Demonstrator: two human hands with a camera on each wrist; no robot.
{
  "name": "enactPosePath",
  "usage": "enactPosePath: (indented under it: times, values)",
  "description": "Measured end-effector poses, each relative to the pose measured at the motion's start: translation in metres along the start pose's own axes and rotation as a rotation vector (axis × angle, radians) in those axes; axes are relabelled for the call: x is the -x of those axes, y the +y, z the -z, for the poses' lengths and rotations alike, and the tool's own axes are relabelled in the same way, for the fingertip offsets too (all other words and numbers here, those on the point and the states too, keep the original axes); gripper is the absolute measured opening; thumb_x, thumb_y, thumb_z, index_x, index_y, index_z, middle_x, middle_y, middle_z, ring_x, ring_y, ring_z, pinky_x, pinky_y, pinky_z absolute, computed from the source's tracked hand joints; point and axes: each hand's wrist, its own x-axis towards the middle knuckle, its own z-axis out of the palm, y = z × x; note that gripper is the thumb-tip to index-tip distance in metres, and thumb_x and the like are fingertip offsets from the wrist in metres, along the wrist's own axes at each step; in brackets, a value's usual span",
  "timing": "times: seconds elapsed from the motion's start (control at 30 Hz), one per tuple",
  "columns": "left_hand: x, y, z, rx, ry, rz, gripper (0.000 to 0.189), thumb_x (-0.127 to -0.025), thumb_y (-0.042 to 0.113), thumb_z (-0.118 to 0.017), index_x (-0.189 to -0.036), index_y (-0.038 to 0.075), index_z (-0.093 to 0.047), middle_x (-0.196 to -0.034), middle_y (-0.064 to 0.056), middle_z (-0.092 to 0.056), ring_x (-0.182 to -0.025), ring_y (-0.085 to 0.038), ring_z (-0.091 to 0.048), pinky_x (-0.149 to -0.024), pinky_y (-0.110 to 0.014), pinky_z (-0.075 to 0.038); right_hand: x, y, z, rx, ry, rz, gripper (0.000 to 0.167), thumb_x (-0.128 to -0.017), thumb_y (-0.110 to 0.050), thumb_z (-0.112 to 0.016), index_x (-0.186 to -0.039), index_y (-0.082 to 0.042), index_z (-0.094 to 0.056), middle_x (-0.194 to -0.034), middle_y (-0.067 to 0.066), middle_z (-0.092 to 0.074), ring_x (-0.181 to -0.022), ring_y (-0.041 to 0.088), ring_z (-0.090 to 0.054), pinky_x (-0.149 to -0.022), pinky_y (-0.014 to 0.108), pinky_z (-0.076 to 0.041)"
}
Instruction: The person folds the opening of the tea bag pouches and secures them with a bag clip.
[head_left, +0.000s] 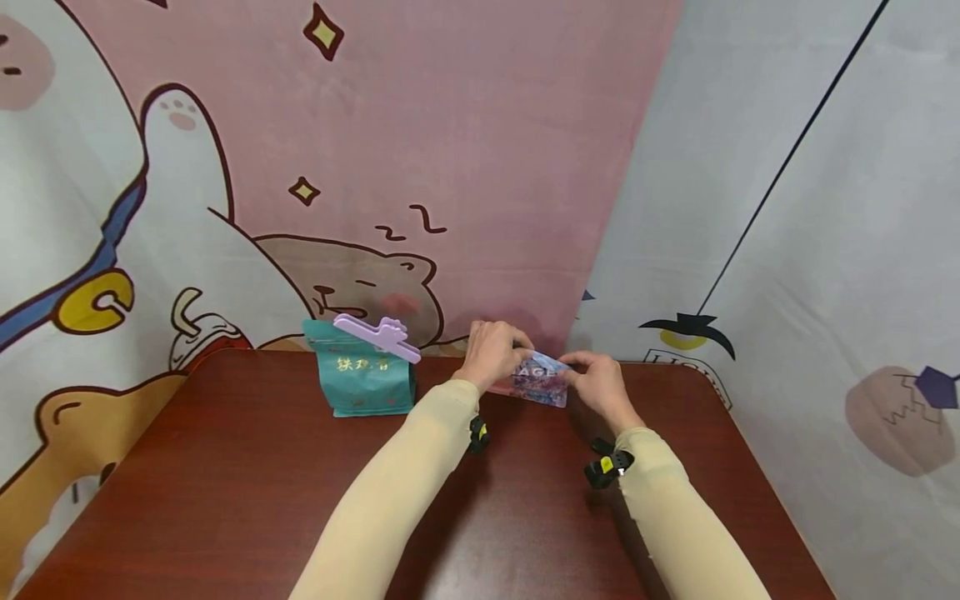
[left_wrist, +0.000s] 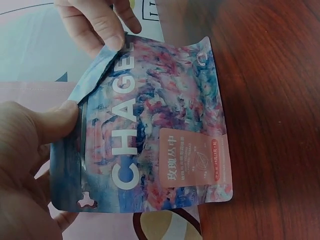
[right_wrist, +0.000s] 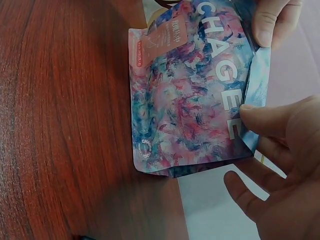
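Head view: patterned pouch pinched at its top edge by both hands, near the back edge of the brown table.
Pouch top is gripped by the left hand between thumb (front) and fingers (behind); the other top corner is pinched likewise by the right hand, its lower fingers spread apart in the right wrist view. Part of the top edge is folded over toward the front, as seen in both wrist views; "CHAGEE" is printed below it. A teal bag is stood on the table left of the pouch, well apart from both hands, its top crossed at a slant by a purple clip. A wrist camera is worn at each cuff.
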Motion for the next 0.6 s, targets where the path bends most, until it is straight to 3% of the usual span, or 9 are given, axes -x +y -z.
enactPosePath:
  times: [0.13, 0.3, 0.6]
  values:
    - [0.0, 0.0, -0.002, 0.012, -0.009, -0.001, 0.008, -0.09, 0.031, -0.075, -0.089, 0.029, -0.082, -0.091, 0.012, -0.077, -0.088, -0.013, -0.068, -0.096, -0.039, -0.041, 0.0, -0.001, -0.001, 0.001, 0.043, -0.024, 0.016, -0.088, -0.014, -0.076, -0.102, -0.006, -0.079, -0.105, 0.018, -0.075, -0.094, 0.031, -0.066, -0.069, 0.032, -0.047]
    - [0.002, 0.001, -0.005, 0.004, -0.008, 0.009, 0.01, -0.093, 0.03, -0.071, -0.089, 0.028, -0.081, -0.091, 0.011, -0.077, -0.086, -0.014, -0.068, -0.099, -0.041, -0.039, 0.001, -0.004, -0.005, 0.016, 0.103, -0.001, 0.014, -0.085, -0.013, -0.078, -0.096, -0.005, -0.08, -0.098, 0.016, -0.077, -0.093, 0.032, -0.07, -0.072, 0.036, -0.051]
    - [-0.001, 0.011, -0.012, -0.199, -0.003, -0.067, 0.014, -0.09, 0.041, -0.073, -0.098, 0.033, -0.081, -0.091, 0.014, -0.077, -0.084, -0.01, -0.068, -0.106, -0.048, -0.032, 0.002, -0.005, -0.009, 0.019, 0.127, 0.028, 0.013, -0.085, -0.011, -0.078, -0.096, -0.005, -0.081, -0.098, 0.016, -0.077, -0.094, 0.034, -0.07, -0.079, 0.047, -0.054]
